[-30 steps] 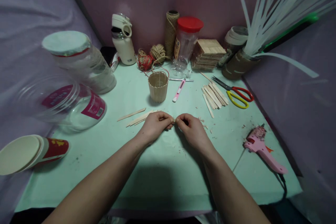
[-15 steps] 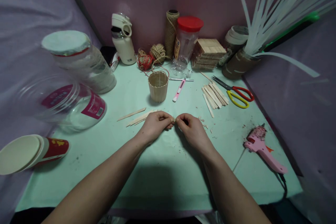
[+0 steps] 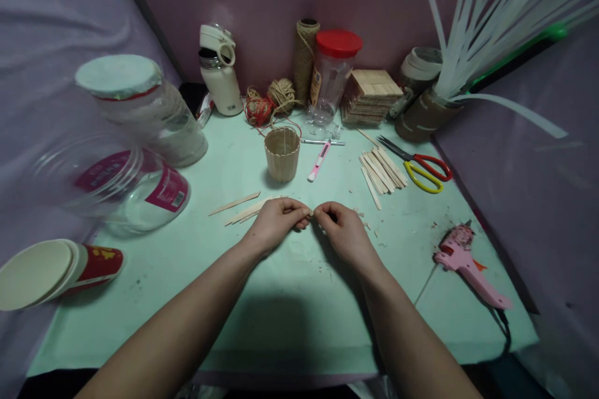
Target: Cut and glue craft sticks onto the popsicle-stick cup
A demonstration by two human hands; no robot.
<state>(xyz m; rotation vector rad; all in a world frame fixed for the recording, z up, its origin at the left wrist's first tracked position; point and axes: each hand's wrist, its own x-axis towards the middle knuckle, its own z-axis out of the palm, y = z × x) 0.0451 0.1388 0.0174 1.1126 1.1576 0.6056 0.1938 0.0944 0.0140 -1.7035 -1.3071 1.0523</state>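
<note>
My left hand [image 3: 281, 219] and my right hand [image 3: 344, 224] meet at the middle of the table, thumbs and fingertips pinched together. Between them is a small pale wooden piece [image 3: 311, 213], mostly covered by the fingers. Beside and partly under my left hand lie several craft sticks [image 3: 243, 212], some with slanted ends. Little wood scraps [image 3: 366, 225] are scattered by my right hand. Just beyond the hands stands a cup covered in wooden sticks [image 3: 282, 159]. A pink craft knife [image 3: 319, 162] rests to its right.
A pile of craft sticks [image 3: 384, 170], scissors [image 3: 416, 165] and a pink glue gun [image 3: 472, 265] are on the right. Plastic jars [image 3: 145, 118] and stacked paper cups [image 3: 93, 265] stand left. Along the back are a bottle [image 3: 222, 87], twine [image 3: 281, 96] and a red-lidded jar [image 3: 332, 81].
</note>
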